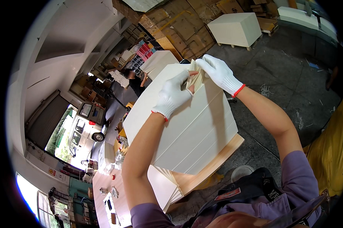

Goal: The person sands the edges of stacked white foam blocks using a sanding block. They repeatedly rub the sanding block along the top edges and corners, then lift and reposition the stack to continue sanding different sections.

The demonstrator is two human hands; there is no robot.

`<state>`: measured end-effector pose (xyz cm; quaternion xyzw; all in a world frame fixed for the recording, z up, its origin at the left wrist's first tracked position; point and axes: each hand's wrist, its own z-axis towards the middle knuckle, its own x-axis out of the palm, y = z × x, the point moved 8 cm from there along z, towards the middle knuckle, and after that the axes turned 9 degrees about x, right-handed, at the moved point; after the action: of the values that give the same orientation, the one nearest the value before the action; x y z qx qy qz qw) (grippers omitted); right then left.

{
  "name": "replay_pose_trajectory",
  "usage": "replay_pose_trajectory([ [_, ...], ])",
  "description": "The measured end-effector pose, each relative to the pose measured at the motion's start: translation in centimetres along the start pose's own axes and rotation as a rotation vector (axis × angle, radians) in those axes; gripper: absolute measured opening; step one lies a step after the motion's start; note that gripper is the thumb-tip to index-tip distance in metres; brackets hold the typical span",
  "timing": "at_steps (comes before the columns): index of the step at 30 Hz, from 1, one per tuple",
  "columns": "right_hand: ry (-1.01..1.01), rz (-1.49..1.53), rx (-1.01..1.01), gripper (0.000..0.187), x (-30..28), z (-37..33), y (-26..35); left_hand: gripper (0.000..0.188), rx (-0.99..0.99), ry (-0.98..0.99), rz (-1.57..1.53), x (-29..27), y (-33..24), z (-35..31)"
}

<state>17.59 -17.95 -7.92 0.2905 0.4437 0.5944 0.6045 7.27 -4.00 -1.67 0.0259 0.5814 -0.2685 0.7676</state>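
A tall stack of large off-white paper sheets (194, 129) lies in front of me, with crease-like lines running across its top. At its far corner several sheets (196, 80) are bent up and fanned. My left hand (173, 93), in a white knitted glove with bare thumb and index fingertips, is closed on the edges of these fanned sheets. From the right, my right hand (217, 73), in a matching glove with a red cuff, grips the same raised corner; its fingertips are partly hidden behind the paper.
A wooden board (217, 154) sticks out under the stack, near more fanned sheets (164, 186). A table (103, 199) with small items stands at left. Behind are another paper stack (236, 30) on a pallet, cardboard (183, 26), a person (135, 83) and a van (84, 131).
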Motion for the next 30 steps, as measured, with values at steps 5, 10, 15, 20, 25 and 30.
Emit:
replay_pose_trajectory([
  [5, 0.022, 0.079, 0.029, 0.056, 0.1, -0.2, 0.2, 0.054, 0.079, -0.150, -0.102, -0.4, -0.3, -0.2],
  [10, -0.043, -0.039, -0.059, 0.048, -0.1, -0.8, 0.8, 0.050, 0.056, -0.143, -0.134, -0.3, 0.9, -0.2],
  [15, -0.079, -0.047, -0.108, 0.040, -0.2, -0.9, 0.8, 0.044, 0.080, -0.121, -0.147, 0.7, 3.0, 0.5],
  [20, -0.072, 0.001, -0.119, 0.040, -0.1, -1.1, 1.1, 0.041, -0.040, -0.079, 0.074, 0.0, 1.8, 1.3],
  [25, -0.027, 0.155, -0.032, 0.046, 0.1, 0.1, -0.1, 0.039, -0.068, -0.002, 0.104, -0.4, 1.1, 1.8],
  [30, -0.013, 0.164, 0.020, 0.049, 0.7, 0.0, -0.1, 0.044, -0.082, -0.062, -0.154, -0.2, 2.8, 0.6],
])
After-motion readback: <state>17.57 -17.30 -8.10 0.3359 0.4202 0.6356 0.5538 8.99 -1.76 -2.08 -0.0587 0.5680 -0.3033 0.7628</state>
